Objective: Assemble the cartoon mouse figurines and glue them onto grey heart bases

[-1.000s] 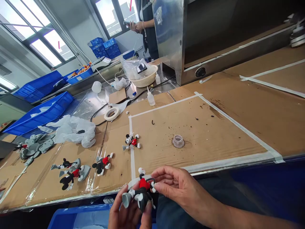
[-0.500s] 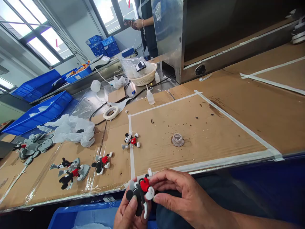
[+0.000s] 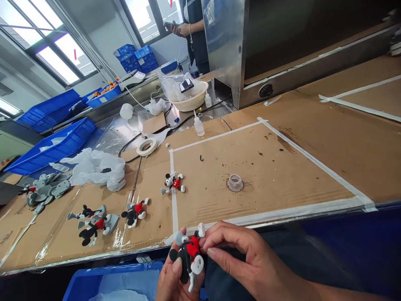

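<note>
- Down at the near edge of the table [image 3: 282, 167], just off its front lip, I've got the toy figure [image 3: 187, 254] held up in the air between both hands. It has a black head, red shorts, and white gloves and shoes.
- Left hand [image 3: 171, 281] comes up from below. The thumb presses on the black head and the fingers curl shut behind the body, so it grips the figure.
- Right hand [image 3: 242, 261] reaches in from the right, fingertips [image 3: 210, 252] closed in a pinch on the red middle of the figure. A white foot pokes up just above them.
- Right under the hands I see a blue bin [image 3: 103, 284] with something pale inside.
- Out on the cardboard, well apart from the hands, a second figure [image 3: 173, 183] lies on the white tape line. A third figure [image 3: 135, 210] lies to its left, and a pair of figures [image 3: 92, 223] lies farther left, touching each other.
- A clear plastic cap [image 3: 234, 182] sits alone inside the taped rectangle, with dark crumbs around it.
- Farther back there's a tape roll [image 3: 147, 146], a small squeeze bottle [image 3: 198, 125], a crumpled plastic bag [image 3: 97, 167] and a woven basket [image 3: 191, 104].
- Far left, a heap of grey parts [image 3: 44, 192] and some blue crates [image 3: 53, 144].
- At the back stands a big metal machine [image 3: 225, 54], and beside it another person [image 3: 196, 37] has both hands on a phone.
</note>
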Demonstrator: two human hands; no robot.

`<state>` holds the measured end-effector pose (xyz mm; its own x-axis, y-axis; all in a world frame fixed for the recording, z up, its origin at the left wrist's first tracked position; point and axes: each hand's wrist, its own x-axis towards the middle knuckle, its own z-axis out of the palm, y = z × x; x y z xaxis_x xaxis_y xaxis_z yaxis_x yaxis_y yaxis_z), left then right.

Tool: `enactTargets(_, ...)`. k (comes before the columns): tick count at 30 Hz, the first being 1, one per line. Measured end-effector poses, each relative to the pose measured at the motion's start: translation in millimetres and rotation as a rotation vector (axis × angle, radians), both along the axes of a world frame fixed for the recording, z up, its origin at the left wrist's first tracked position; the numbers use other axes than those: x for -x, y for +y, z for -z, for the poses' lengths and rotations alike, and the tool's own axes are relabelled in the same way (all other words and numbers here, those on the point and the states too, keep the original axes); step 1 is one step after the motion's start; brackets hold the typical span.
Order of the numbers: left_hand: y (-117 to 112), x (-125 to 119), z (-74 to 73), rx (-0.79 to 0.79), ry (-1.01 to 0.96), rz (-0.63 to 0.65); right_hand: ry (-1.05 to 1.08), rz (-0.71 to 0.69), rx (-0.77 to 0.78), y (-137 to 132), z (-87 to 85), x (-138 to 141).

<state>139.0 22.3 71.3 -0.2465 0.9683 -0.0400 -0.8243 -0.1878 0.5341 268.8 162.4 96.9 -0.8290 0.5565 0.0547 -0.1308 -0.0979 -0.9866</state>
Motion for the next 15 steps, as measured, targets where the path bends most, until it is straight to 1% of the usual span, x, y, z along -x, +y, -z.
enactTargets(3,1,1,2.8,-0.024,-0.01,0.035,-0.031,0.008,0.296,1,-0.5,0)
enactTargets(5,1,3,3.8,-0.005,-0.016,0.026,-0.047,-0.024,0.511,3,-3.8,-1)
enactTargets(7,-1,6,3.9,0.045,-0.032,0.02,-0.041,-0.078,0.669,5,-8.3,-2)
enactTargets(9,-2,8,3.5,0.104,-0.072,0.018,-0.003,-0.144,0.721,7,-12.0,-2)
enactTargets(11,-3,8,3.1,0.152,-0.108,0.01,0.042,-0.203,0.712,7,-13.6,-2)
enactTargets(13,-3,7,3.2,0.197,-0.112,-0.016,0.071,-0.22,0.702,7,-13.2,0)
enactTargets(15,-2,4,3.4,0.245,-0.09,-0.055,0.07,-0.207,0.719,7,-11.9,2)
